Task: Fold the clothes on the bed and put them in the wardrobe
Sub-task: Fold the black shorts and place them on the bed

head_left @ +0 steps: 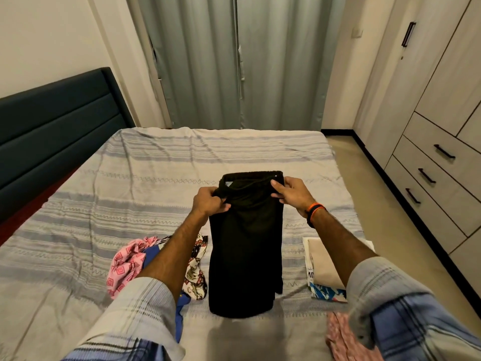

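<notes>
Black garment (246,251), one, held by two hands: left (209,203), right (291,192).

grey curtains (234,61) hang beyond a dark headboard (57,121).

— Anything legible?
— Only dark letters on the white folded garment (312,267) near the right edge of the bed (156,162); cut off, perhaps "A"; unreadable beyond that.
— Elsewhere?
— Nothing readable.
</notes>
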Motion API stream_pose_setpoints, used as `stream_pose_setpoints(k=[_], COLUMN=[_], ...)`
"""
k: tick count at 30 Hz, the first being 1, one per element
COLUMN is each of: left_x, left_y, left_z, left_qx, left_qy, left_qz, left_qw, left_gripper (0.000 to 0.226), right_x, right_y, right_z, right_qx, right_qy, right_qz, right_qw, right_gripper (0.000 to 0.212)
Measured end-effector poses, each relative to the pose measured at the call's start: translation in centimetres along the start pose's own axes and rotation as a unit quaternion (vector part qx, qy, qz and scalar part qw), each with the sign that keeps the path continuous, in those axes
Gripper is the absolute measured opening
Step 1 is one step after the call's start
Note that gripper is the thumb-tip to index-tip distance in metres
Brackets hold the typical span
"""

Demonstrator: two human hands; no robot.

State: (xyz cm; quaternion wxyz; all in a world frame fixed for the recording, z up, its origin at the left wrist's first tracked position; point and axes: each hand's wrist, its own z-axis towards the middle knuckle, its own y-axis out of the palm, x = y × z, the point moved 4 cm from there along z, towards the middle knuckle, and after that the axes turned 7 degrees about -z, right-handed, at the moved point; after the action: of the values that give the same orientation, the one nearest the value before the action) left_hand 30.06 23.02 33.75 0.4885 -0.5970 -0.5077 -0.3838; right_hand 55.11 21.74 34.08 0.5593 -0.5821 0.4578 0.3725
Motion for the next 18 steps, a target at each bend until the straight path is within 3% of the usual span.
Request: stream_pose_setpoints(k=[8, 12, 18], left_x=[1.6, -1.5, -12.2], left_y=[1.0, 1.7, 2.9], left_z=[0.4, -1.7, -5.7], left_qx=[0.013, -0.009, -0.098], left_qy=[0.123, 0.114, 0.024], left_qz=[0.093, 0.127, 0.209], left_qw=[0.988, 0.985, 0.973], left_gripper=[0.021, 0.021, 0.024], right_x=[-0.9, 1.8, 11.8], right_y=[-2.4, -2.1, 0.5], right_z=[0.3, -2.3, -8.4], right_qx=[0.023, -0.01, -0.064], right_qy=[-0.101, -0.092, 0.005], right_qz=[0.018, 0.005, -0.081], right_qw=[0.994, 0.996, 0.995], right_gripper=[0.03, 0.03, 0.028])
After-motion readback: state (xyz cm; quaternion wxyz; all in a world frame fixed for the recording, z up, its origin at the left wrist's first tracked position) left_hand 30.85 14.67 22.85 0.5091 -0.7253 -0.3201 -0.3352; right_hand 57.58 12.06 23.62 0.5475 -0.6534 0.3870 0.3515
